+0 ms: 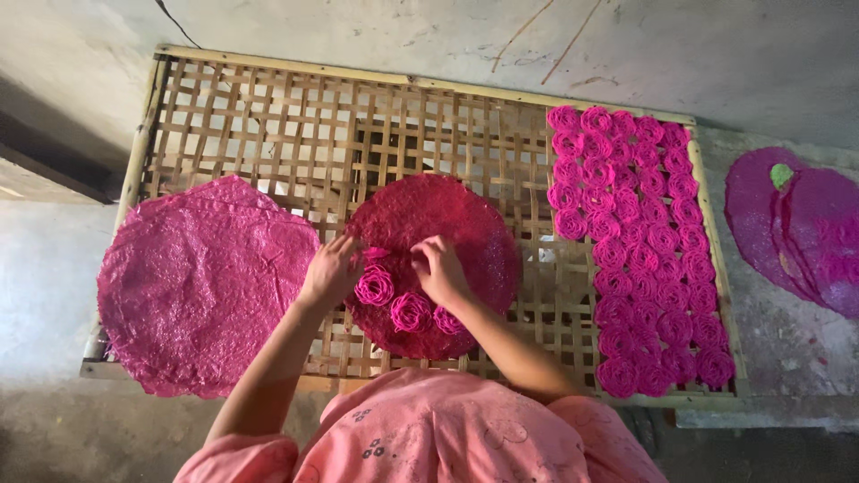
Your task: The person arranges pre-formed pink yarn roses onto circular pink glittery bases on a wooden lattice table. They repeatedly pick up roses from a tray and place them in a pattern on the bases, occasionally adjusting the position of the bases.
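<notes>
Both hands, left hand (333, 268) and right hand (440, 268), pinch a fresh pink coil together on the round red sheet (465, 224), just above three finished rosettes (410, 311); shaping seems midway, needing careful curling next.

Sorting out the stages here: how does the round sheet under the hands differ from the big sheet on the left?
The round sheet is darker red, smaller and neatly circular; the big sheet is paler pink, wider, ragged-edged. The round one carries pink coiled rosettes; the big one is bare and overhangs the woven bamboo rack. Both lie flat on that rack.
</notes>
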